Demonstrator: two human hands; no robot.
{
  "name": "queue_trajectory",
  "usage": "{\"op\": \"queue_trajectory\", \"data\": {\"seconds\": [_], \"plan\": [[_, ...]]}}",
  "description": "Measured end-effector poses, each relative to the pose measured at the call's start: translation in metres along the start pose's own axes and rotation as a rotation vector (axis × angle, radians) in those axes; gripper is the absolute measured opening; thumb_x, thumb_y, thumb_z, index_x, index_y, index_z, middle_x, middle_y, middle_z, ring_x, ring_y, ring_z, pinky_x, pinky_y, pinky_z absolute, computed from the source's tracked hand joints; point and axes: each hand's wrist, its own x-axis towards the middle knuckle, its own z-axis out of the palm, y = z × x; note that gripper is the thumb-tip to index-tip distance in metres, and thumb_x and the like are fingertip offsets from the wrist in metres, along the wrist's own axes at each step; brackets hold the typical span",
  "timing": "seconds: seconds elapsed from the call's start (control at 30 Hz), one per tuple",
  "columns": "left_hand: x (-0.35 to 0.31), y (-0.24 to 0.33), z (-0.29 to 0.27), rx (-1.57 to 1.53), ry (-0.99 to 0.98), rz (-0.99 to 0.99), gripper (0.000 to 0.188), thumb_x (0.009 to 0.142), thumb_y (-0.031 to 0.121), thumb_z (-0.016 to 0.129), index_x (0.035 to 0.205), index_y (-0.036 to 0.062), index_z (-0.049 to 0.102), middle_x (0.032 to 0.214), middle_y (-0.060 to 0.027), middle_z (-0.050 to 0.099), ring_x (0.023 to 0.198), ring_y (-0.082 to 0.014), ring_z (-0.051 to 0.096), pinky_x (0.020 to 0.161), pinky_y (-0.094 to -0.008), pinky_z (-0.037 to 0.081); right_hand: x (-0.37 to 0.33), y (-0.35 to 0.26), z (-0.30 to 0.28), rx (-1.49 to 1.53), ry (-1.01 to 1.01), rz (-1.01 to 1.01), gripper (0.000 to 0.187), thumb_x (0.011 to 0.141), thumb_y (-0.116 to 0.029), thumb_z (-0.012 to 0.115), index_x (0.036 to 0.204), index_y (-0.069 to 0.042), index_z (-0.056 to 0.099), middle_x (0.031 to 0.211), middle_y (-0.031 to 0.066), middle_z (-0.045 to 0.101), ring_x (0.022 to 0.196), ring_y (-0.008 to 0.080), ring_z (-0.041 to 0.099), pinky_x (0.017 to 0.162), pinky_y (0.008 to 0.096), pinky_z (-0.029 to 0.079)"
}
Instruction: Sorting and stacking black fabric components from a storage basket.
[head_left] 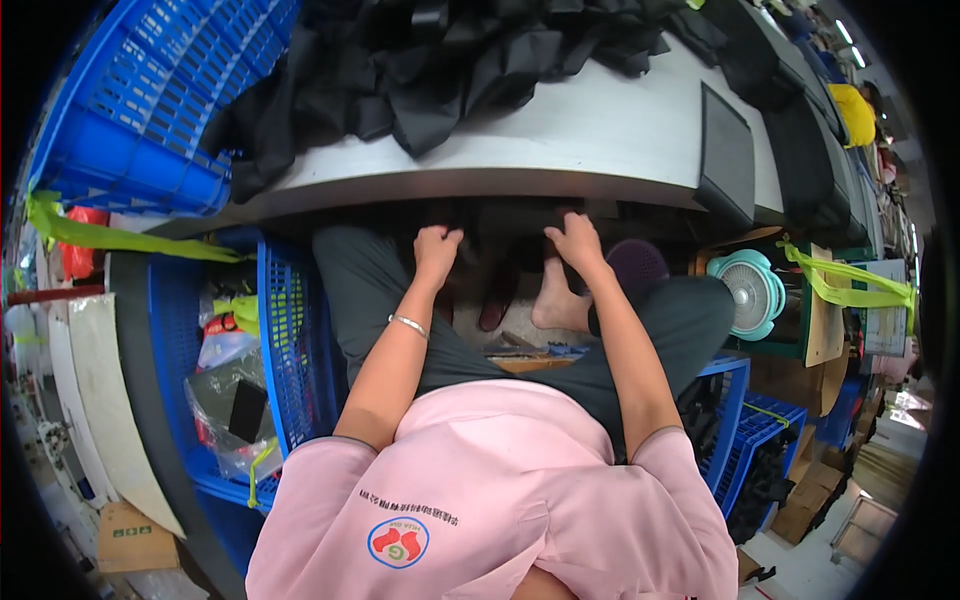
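Note:
My left hand (437, 252) is closed in front of my left knee, just under the near edge of the white table (600, 130). Level with it, my right hand (577, 243) is closed too, its thumb turned inward. Both hands meet deep shadow beneath the tabletop, and what they hold, if anything, is lost in the dark. Above them on the table lies a heap of black fabric pieces (430, 80). A bare foot (560, 298) shows below my right hand.
Blue crates (160, 110) stand at the left; one beside my leg (290, 340) holds plastic-wrapped items. At the right are a teal fan (745, 290), a black panel (727, 155) on the table, another blue crate (760, 450) and yellow-green straps (850, 290).

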Motion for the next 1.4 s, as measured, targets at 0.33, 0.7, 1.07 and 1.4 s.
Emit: {"op": "queue_trajectory", "data": {"seconds": [0.33, 0.7, 1.07, 1.4], "plan": [[-0.061, 0.033, -0.024, -0.082, -0.505, 0.142, 0.026, 0.085, 0.023, 0.074, 0.092, -0.0025, 0.073, 0.074, -0.0009, 0.066, 0.071, -0.0074, 0.056, 0.067, -0.0280, 0.048, 0.035, 0.101, 0.046, -0.399, 0.002, 0.109, 0.027, 0.077, -0.025, 0.064, 0.094, -0.006, 0.075, 0.100, 0.0180, 0.073, 0.095, 0.0348, 0.071, 0.086, 0.0472, 0.053], [-0.098, 0.197, -0.173, -1.121, -0.188, 0.445, 0.004, 0.095, 0.004, 0.063, 0.095, 0.0078, 0.065, 0.077, 0.0044, 0.058, 0.068, -0.0046, 0.055, 0.063, -0.0218, 0.048, 0.019, 0.098, 0.059, 0.977, 0.721, 0.281, 0.018, 0.086, -0.013, 0.061, 0.093, 0.003, 0.060, 0.084, 0.0200, 0.067, 0.077, 0.0283, 0.060, 0.077, 0.0409, 0.048], [0.063, 0.251, -0.242, -1.114, 0.480, 0.462, 0.033, 0.092, 0.009, 0.071, 0.117, -0.0075, 0.056, 0.104, -0.0089, 0.059, 0.081, -0.0157, 0.061, 0.064, -0.0282, 0.060, -0.185, -0.012, -0.028, 0.968, 0.388, 0.086, 0.020, 0.094, -0.016, 0.062, 0.085, 0.001, 0.054, 0.075, 0.0009, 0.053, 0.073, 0.0102, 0.045, 0.066, 0.0299, 0.042], [0.004, 0.256, -0.179, 0.158, 1.096, 0.781, 0.049, 0.091, 0.014, 0.068, 0.136, 0.0031, 0.054, 0.148, -0.0238, 0.043, 0.134, -0.0342, 0.046, 0.112, -0.0434, 0.035, -0.212, -0.037, -0.138, 1.160, 0.554, -0.139, 0.012, 0.094, -0.008, 0.061, 0.098, 0.004, 0.062, 0.081, 0.0045, 0.062, 0.081, 0.0087, 0.054, 0.075, 0.0263, 0.047]]}}
